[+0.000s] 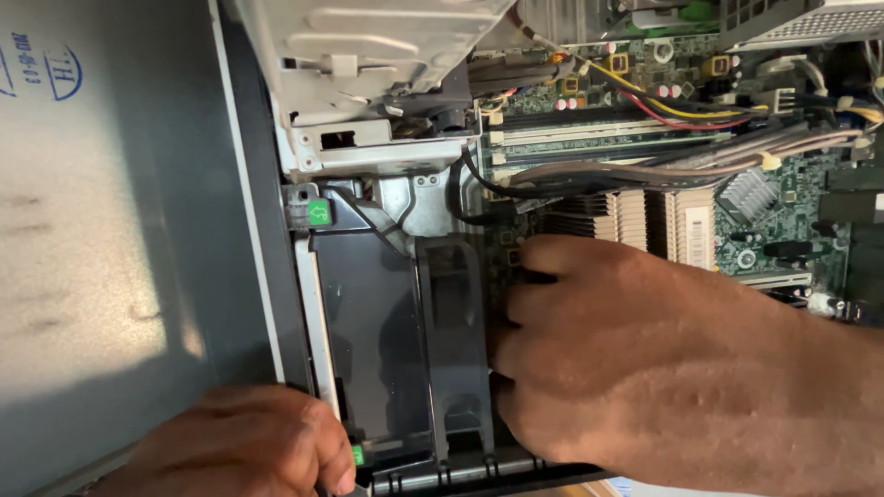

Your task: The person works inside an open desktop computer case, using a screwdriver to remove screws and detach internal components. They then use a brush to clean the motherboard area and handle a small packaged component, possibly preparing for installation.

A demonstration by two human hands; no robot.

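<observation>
I look down into an open desktop computer case. My right hand (645,359) reaches in from the right, its fingertips pressed against the edge of a dark plastic fan shroud (451,340) beside the motherboard (783,193). My left hand (244,446) rests at the bottom edge of the case, fingers curled on the metal frame near a small green tab (357,454). A black panel (368,331) sits between the two hands. What the right fingertips touch is hidden.
A grey metal drive cage (368,55) sits at the top. A finned heatsink (635,216), memory slots (599,138) and yellow, red and grey cables (681,110) cross the board. A green arrow latch (318,213) sits left. The grey outer case wall (110,230) fills the left.
</observation>
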